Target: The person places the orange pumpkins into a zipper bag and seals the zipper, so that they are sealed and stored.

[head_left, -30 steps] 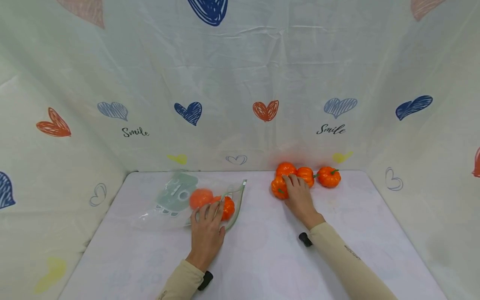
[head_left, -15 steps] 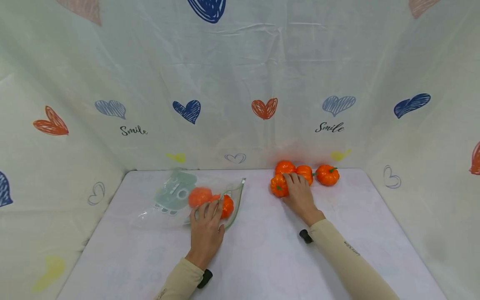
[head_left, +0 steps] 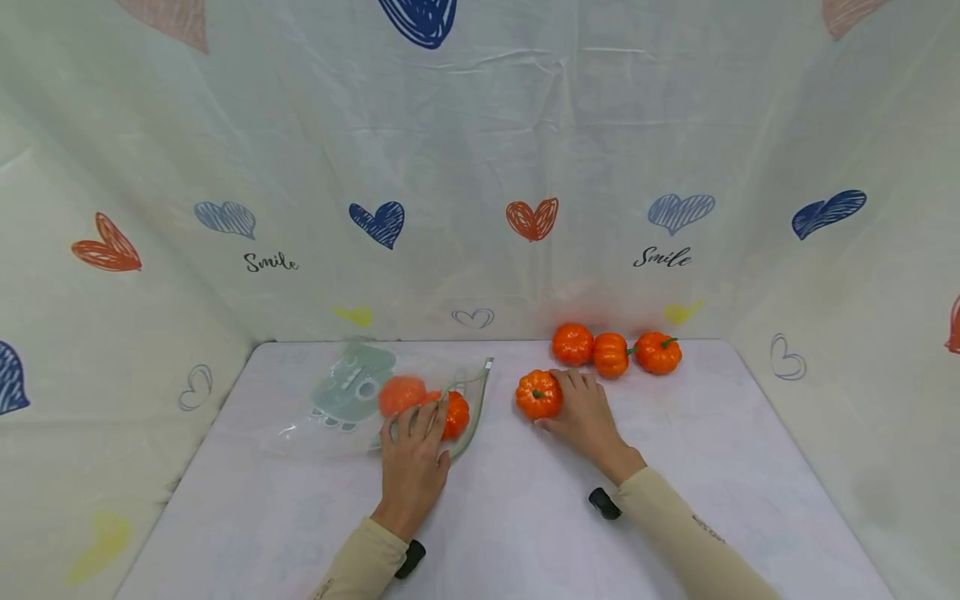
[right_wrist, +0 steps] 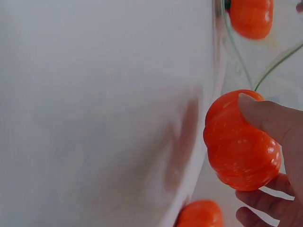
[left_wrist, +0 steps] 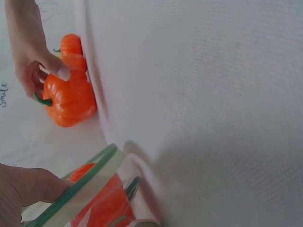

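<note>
The right hand (head_left: 587, 414) has pulled one small orange plastic pumpkin (head_left: 537, 394) away from the other three pumpkins (head_left: 611, 352) at the back, approx. toward the middle of the surface, fingers curled round it.

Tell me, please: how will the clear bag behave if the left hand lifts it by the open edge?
The bag looks like thin film, wrinkled and lying flat, so it will probably sag rather than keep its shape. Two pumpkins sit inside near the mouth, so they may roll out if that edge dips. The left hand rests at the green rim, likely the stiffest part to pinch.
</note>
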`<action>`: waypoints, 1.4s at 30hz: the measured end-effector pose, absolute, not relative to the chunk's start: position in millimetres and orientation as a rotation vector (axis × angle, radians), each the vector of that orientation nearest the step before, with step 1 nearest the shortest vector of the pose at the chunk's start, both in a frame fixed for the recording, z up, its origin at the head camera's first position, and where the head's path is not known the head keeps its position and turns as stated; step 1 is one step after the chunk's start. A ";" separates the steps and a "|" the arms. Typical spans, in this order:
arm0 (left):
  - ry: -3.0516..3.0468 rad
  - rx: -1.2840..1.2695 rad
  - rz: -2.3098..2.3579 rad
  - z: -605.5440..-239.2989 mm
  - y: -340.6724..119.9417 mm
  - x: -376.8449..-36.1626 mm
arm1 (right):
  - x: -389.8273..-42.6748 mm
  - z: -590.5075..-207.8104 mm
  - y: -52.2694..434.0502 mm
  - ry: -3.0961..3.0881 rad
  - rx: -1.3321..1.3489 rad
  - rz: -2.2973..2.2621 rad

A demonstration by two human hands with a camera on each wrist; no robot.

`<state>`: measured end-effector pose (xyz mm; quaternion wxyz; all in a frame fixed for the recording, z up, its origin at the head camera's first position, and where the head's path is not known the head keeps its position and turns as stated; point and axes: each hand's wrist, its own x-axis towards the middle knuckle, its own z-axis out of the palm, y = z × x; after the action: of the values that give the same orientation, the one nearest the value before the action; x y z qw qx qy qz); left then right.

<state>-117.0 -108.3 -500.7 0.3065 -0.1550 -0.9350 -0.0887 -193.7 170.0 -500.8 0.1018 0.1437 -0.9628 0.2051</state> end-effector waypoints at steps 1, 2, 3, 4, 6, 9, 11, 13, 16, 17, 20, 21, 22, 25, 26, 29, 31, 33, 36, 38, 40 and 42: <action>-2.478 -0.410 -0.236 -500.4 -108.4 -116.9 | -190.4 -500.7 166.1 -2.851 0.428 0.621; -2.482 -0.410 -0.236 -500.0 -108.5 -116.7 | -187.1 -500.5 162.2 -2.857 0.436 0.636; -2.487 -0.409 -0.234 -499.6 -108.5 -116.4 | -183.8 -500.7 158.3 -2.861 0.443 0.653; -2.491 -0.409 -0.232 -499.2 -108.6 -116.2 | -181.0 -500.8 154.6 -2.862 0.454 0.670; -2.500 -0.409 -0.233 -498.9 -108.8 -115.8 | -175.7 -501.0 147.3 -2.857 0.479 0.700; -2.509 -0.407 -0.228 -498.0 -109.2 -115.2 | -169.9 -500.9 136.8 -2.845 0.517 0.750; -2.509 -0.406 -0.231 -497.4 -109.2 -115.1 | -167.6 -501.3 130.7 -2.845 0.535 0.785; -2.508 -0.406 -0.232 -497.0 -109.0 -115.0 | -166.8 -503.0 125.4 -2.847 0.543 0.815; -2.502 -0.407 -0.242 -497.5 -108.6 -114.9 | -166.3 -505.8 118.6 -2.856 0.545 0.848; -2.498 -0.410 -0.247 -497.7 -108.4 -114.8 | -166.2 -506.6 116.7 -2.858 0.547 0.851; -2.481 -0.418 -0.253 -499.5 -108.5 -114.9 | -165.5 -507.3 111.0 -2.856 0.555 0.861; -2.473 -0.422 -0.257 -500.3 -108.7 -115.0 | -165.2 -507.3 109.2 -2.855 0.559 0.867; -2.466 -0.426 -0.257 -501.1 -108.8 -115.2 | -165.1 -507.3 107.3 -2.853 0.564 0.876; -2.449 -0.439 -0.253 -502.4 -109.9 -115.4 | -164.3 -506.8 101.0 -2.835 0.580 0.893; -2.447 -0.442 -0.252 -502.5 -110.1 -115.4 | -164.2 -506.9 98.8 -2.830 0.588 0.895; -2.443 -0.454 -0.249 -502.1 -110.3 -115.0 | -163.0 -506.5 91.7 -2.813 0.613 0.892; -2.440 -0.455 -0.243 -502.1 -109.9 -115.1 | -162.5 -506.0 87.0 -2.808 0.633 0.893; -2.435 -0.461 -0.245 -502.2 -109.6 -115.2 | -162.3 -505.4 82.3 -2.805 0.651 0.892; -2.426 -0.467 -0.248 -502.5 -109.5 -115.4 | -163.7 -505.4 75.6 -2.810 0.668 0.874; -2.424 -0.476 -0.258 -502.5 -109.4 -115.1 | -165.0 -505.8 71.6 -2.815 0.675 0.858; -2.426 -0.480 -0.258 -502.2 -109.0 -114.8 | -166.2 -505.5 67.9 -2.824 0.677 0.841; -2.429 -0.484 -0.260 -502.0 -108.6 -114.4 | -167.1 -505.2 64.1 -2.828 0.683 0.821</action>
<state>-114.4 -108.6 -502.0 0.3199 -0.1840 -0.9241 -0.0989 -167.1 64.1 -505.2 0.0594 0.2255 -0.9339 0.2711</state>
